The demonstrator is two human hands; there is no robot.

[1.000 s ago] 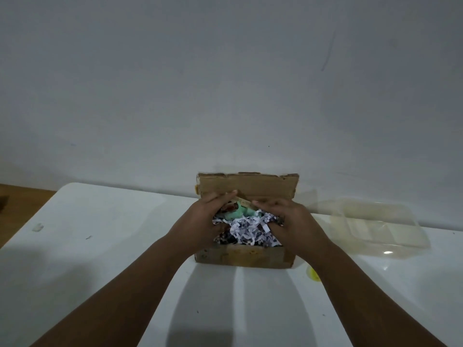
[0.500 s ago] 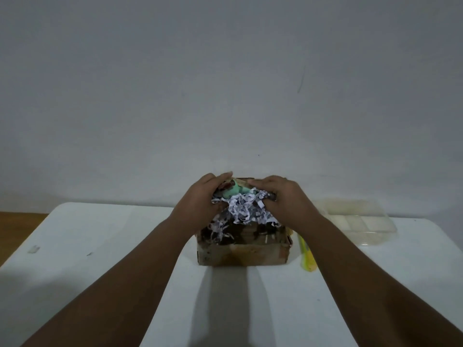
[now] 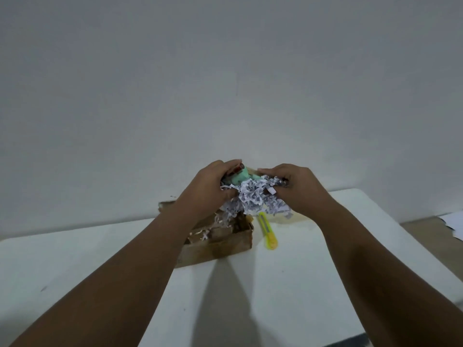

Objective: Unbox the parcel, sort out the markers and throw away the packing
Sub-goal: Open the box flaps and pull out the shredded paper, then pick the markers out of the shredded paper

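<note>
A brown cardboard box (image 3: 225, 242) sits open on the white table (image 3: 288, 284), with a few paper shreds left inside. Above it, both my hands hold one bundle of white shredded paper (image 3: 253, 199) lifted clear of the box. My left hand (image 3: 208, 189) grips the bundle's left side, where a mint green piece (image 3: 239, 177) and a dark red marker end (image 3: 238, 169) stick out at the top. My right hand (image 3: 298, 189) grips the bundle's right side.
A yellow utility knife (image 3: 268, 231) lies on the table just right of the box. A clear plastic container is mostly hidden behind my right hand. White paper (image 3: 453, 222) lies on the floor at far right. The wall stands close behind the table.
Both hands have raised the shredded paper bundle up out of the box. The camera has tilted, so the box now sits lower and left of the bundle.
</note>
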